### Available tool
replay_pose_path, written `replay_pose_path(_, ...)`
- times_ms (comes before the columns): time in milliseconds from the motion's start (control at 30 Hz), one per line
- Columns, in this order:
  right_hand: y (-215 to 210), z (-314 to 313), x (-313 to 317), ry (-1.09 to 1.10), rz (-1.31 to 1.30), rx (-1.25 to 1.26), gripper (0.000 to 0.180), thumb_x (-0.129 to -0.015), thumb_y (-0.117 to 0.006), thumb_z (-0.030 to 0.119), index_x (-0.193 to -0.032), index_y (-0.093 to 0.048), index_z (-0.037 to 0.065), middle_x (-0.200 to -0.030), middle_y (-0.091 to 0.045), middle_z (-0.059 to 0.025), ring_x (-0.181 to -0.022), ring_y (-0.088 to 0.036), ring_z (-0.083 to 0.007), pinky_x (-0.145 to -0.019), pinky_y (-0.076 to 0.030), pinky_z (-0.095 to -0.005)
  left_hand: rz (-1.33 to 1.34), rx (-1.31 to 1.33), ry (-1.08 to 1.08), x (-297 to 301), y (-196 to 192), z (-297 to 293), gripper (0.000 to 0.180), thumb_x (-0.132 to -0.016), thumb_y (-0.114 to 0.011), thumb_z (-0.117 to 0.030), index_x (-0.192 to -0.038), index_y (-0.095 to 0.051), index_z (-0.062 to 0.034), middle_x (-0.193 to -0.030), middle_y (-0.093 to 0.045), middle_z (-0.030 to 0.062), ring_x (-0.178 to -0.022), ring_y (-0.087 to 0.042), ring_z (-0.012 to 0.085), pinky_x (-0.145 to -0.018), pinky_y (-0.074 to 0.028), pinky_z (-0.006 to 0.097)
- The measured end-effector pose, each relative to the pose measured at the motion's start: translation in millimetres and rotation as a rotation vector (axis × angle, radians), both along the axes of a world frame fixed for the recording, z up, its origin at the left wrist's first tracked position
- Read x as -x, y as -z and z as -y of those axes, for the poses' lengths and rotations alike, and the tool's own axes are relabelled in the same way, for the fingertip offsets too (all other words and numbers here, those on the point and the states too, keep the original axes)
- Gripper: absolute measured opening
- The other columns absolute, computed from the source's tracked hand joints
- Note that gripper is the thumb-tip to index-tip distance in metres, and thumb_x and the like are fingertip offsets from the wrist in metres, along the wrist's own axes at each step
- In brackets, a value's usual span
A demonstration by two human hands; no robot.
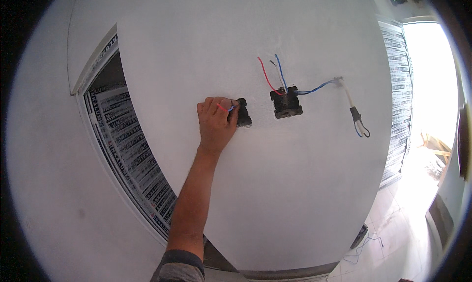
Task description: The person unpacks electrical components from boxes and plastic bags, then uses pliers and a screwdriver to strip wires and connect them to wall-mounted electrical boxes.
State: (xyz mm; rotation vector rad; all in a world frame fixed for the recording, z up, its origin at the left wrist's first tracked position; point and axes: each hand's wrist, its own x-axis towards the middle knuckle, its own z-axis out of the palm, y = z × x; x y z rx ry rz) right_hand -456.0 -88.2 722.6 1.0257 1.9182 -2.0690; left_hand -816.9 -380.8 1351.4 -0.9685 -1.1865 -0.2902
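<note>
A grey sleeve cuff (181, 266) sits at the six o'clock edge of the view, and from it a bare forearm runs up toward twelve o'clock to a single hand (215, 120); which of the person's hands it is cannot be told for sure, though it enters left of centre like the left one. Its fingers (222, 105) are curled together against the white wall (305, 183), pinching short red and blue wire ends (225, 107) at the mouth of a dark wall box (243, 113) that lies just beside the knuckles at three o'clock. The other hand is out of view. Farther along the wall, at three o'clock from that box and a little apart, a second dark wall box (286, 104) is cut into the plaster, with a red wire (265, 74), a blue wire (281, 68) and a thin dark wire between them standing out of it toward twelve o'clock. A blue lead (317, 88) runs from it at three o'clock to a white cable (347, 94) hanging down with looped ends. At nine o'clock a window frame (98, 134) wrapped in printed film curves away, and at three o'clock a bright doorway (432, 85) shows.
</note>
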Motion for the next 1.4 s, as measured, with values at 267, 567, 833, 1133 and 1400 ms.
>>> replay_pose_path(267, 3, 10, -5, 0.023, 0.007, 0.004, 0.024, -0.098, -0.059, 0.035, -0.097, -0.064, 0.011, -0.071, -0.064, -0.0075, -0.060, -0.063, -0.0218, -0.053, -0.051, -0.0425, 0.094, -0.025, 0.020, 3, 3, 3, 0.027, -0.078, -0.083, -0.006, -0.097, -0.065, -0.0101, -0.098, -0.069, 0.0053, -0.098, -0.062, 0.0288, -0.089, -0.043, 0.048)
replay_pose_path(567, 3, 14, -5, 0.023, -0.001, 0.009, 0.024, -0.098, -0.060, 0.035, -0.098, -0.064, 0.011, -0.071, -0.064, -0.0077, -0.060, -0.063, -0.0220, -0.052, -0.051, -0.0427, 0.325, 0.134, 0.278, -19, -16, 24, 0.016, -0.086, -0.078, -0.007, -0.100, -0.071, -0.0044, -0.103, -0.075, 0.0111, -0.092, -0.072, 0.0253, -0.079, -0.058, 0.035)
replay_pose_path(833, 3, 14, -5, 0.018, -0.007, 0.007, 0.024, -0.097, -0.060, 0.034, -0.099, -0.063, 0.011, -0.071, -0.065, -0.0080, -0.059, -0.063, -0.0223, -0.052, -0.051, -0.0429, 0.504, 0.135, 0.537, -23, -12, 23, 0.013, -0.099, -0.064, -0.009, -0.107, -0.070, -0.0008, -0.094, -0.075, 0.0082, -0.081, -0.070, 0.0139, -0.070, -0.056, 0.029)
replay_pose_path(1133, 5, 14, -11, 0.032, 0.002, 0.007, 0.024, -0.097, -0.060, 0.034, -0.099, -0.063, 0.010, -0.071, -0.065, -0.0082, -0.059, -0.063, -0.0225, -0.052, -0.051, -0.0431, 0.874, 0.244, 0.262, -44, -58, 25, 0.020, -0.102, -0.061, -0.016, -0.106, -0.072, 0.0004, -0.091, -0.073, 0.0076, -0.078, -0.066, 0.0120, -0.075, -0.056, 0.030)
replay_pose_path(1400, 3, 14, -13, 0.025, 0.013, 0.002, 0.024, -0.097, -0.061, 0.034, -0.100, -0.063, 0.010, -0.071, -0.065, -0.0085, -0.059, -0.063, -0.0227, -0.051, -0.051, -0.0433, 1.017, 0.178, 0.655, -41, -47, 35, 0.024, -0.104, -0.056, -0.014, -0.112, -0.072, 0.0024, -0.095, -0.075, 0.0093, -0.082, -0.067, 0.0128, -0.074, -0.058, 0.030)
